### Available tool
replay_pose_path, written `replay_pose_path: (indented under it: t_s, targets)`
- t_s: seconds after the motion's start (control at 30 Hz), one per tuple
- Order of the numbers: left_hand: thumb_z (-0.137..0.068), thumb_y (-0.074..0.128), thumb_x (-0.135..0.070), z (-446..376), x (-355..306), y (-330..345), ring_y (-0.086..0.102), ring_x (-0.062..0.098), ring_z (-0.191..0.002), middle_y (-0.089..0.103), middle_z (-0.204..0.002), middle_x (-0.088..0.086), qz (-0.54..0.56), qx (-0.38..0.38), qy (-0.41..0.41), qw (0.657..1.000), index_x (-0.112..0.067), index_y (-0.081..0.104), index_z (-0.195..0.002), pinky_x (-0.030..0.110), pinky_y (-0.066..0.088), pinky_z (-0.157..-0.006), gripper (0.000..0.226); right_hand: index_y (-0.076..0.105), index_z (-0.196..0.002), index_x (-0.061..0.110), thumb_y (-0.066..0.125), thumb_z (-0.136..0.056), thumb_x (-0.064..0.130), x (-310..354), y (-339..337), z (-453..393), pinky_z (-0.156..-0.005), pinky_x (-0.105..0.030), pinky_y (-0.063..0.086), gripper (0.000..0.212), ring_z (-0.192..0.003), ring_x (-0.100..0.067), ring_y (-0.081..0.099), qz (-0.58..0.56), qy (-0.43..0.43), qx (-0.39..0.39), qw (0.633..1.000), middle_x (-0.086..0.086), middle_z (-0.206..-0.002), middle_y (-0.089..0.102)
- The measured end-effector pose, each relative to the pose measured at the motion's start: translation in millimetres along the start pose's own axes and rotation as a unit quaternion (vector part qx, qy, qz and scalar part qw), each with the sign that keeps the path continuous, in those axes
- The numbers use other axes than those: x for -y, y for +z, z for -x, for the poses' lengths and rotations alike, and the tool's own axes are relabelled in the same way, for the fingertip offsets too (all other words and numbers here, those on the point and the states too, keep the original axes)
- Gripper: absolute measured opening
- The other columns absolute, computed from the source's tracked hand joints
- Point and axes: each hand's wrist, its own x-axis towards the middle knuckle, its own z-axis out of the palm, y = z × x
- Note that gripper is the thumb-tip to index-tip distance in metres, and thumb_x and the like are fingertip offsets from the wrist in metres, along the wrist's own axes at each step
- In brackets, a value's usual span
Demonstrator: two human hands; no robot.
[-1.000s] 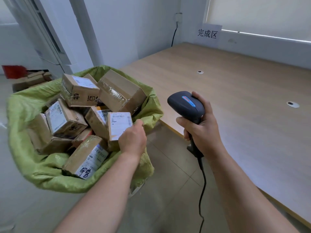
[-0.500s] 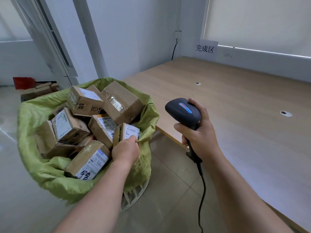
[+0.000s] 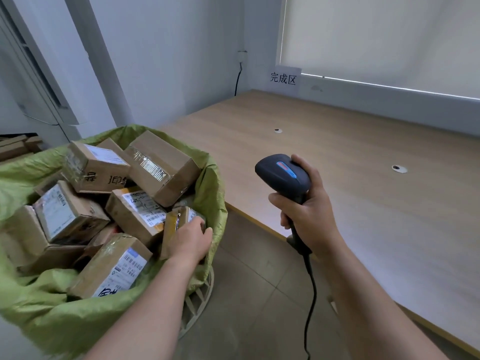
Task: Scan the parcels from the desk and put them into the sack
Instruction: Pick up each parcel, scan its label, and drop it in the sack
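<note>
A green sack on the left holds several brown cardboard parcels with white labels. My left hand is inside the sack's right edge, fingers wrapped on a small brown parcel that stands on end among the others. My right hand grips the handle of a black barcode scanner, held upright over the desk's front edge, its cable hanging down. The wooden desk to the right has no parcels on it.
A paper sign leans on the wall behind the desk. Two round cable holes sit in the desk top. A white basket frame shows under the sack. More cardboard boxes lie at the far left. Tiled floor lies between the sack and the desk.
My left hand has lowered the small parcel deeper into the sack's right side and turned it on end. The view has tilted upward. The scanner hand has stayed about in place.
</note>
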Motion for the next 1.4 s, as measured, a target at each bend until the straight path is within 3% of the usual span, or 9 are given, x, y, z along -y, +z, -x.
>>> replay_pose_path:
  t_s: [0.1,0.3,0.43,0.57,0.77,1.0,1.13,1.4]
  targets:
    - [-0.094,0.045,-0.042,-8.0,-25.6,-6.1,0.054,0.024,-0.108,0.059,-0.121,0.002,0.067,-0.05,0.054,0.995,-0.023,0.048,-0.131,0.033,0.043,-0.08,0.041,0.05,-0.127,0.051,0.074,-0.074,0.011,-0.3,-5.2,1.4,-0.048,-0.027,0.048,0.071,-0.054,-0.017,0.052,0.006,0.004,-0.022,1.0,-0.005,-0.115,0.062]
    - [-0.091,0.051,-0.045,-7.9,-88.0,0.6,0.046,0.022,-0.121,0.049,-0.134,0.004,0.147,-0.088,0.139,0.975,-0.023,0.043,-0.138,0.033,0.039,-0.083,0.053,0.051,-0.122,0.056,0.073,-0.071,0.016,3.3,-36.4,7.3,-0.047,-0.027,0.046,0.069,-0.05,-0.019,0.049,0.018,0.021,-0.084,0.996,-0.002,-0.105,0.063]
    - [-0.089,0.053,-0.046,3.4,-128.0,6.3,0.042,0.022,-0.125,0.048,-0.134,0.005,0.165,-0.089,0.186,0.965,-0.022,0.044,-0.138,0.035,0.038,-0.093,0.055,0.051,-0.123,0.055,0.073,-0.07,0.017,7.5,-68.7,17.2,-0.048,-0.029,0.046,0.069,-0.05,-0.02,0.05,0.02,0.022,-0.129,0.991,0.003,-0.103,0.065]
    - [-0.09,0.053,-0.047,25.9,-175.6,14.2,0.044,0.022,-0.123,0.049,-0.133,0.004,0.174,-0.092,0.221,0.955,-0.022,0.044,-0.138,0.033,0.039,-0.088,0.055,0.051,-0.126,0.051,0.074,-0.077,0.007,14.6,-112.7,35.3,-0.049,-0.026,0.046,0.07,-0.052,-0.021,0.049,0.033,0.005,-0.154,0.987,0.003,-0.107,0.064]
    - [-0.091,0.054,-0.046,77.2,-262.9,37.8,0.044,0.02,-0.124,0.049,-0.134,0.002,0.199,-0.071,0.277,0.937,-0.023,0.044,-0.138,0.03,0.038,-0.086,0.053,0.051,-0.118,0.058,0.072,-0.081,0.002,36.3,-197.7,67.1,-0.05,-0.025,0.048,0.071,-0.056,-0.015,0.051,0.062,-0.017,-0.183,0.981,0.027,-0.098,0.064]
    - [-0.09,0.056,-0.044,149.6,-368.1,82.4,0.047,0.018,-0.119,0.052,-0.13,0.001,0.23,-0.048,0.328,0.915,-0.022,0.047,-0.136,0.028,0.037,-0.083,0.052,0.051,-0.118,0.059,0.072,-0.082,0.0,49.5,-307.3,114.6,-0.05,-0.026,0.048,0.072,-0.056,-0.015,0.052,0.083,-0.019,-0.239,0.967,0.023,-0.099,0.063]
    - [-0.09,0.057,-0.043,196.1,-427.4,117.1,0.047,0.019,-0.121,0.052,-0.131,0.001,0.246,0.005,0.365,0.898,-0.022,0.046,-0.137,0.033,0.042,-0.089,0.052,0.05,-0.122,0.056,0.072,-0.082,0.0,55.6,-366.6,147.7,-0.05,-0.026,0.047,0.073,-0.056,-0.016,0.051,0.105,-0.016,-0.289,0.952,0.011,-0.111,0.06]
    - [-0.09,0.057,-0.042,249.6,-520.5,169.8,0.046,0.018,-0.124,0.05,-0.134,-0.001,0.247,0.078,0.449,0.855,-0.022,0.047,-0.137,0.033,0.041,-0.091,0.052,0.045,-0.139,0.034,0.072,-0.082,-0.005,60.5,-456.3,193.6,-0.047,-0.025,0.047,0.074,-0.056,-0.015,0.052,0.152,-0.024,-0.401,0.903,0.007,-0.118,0.058]
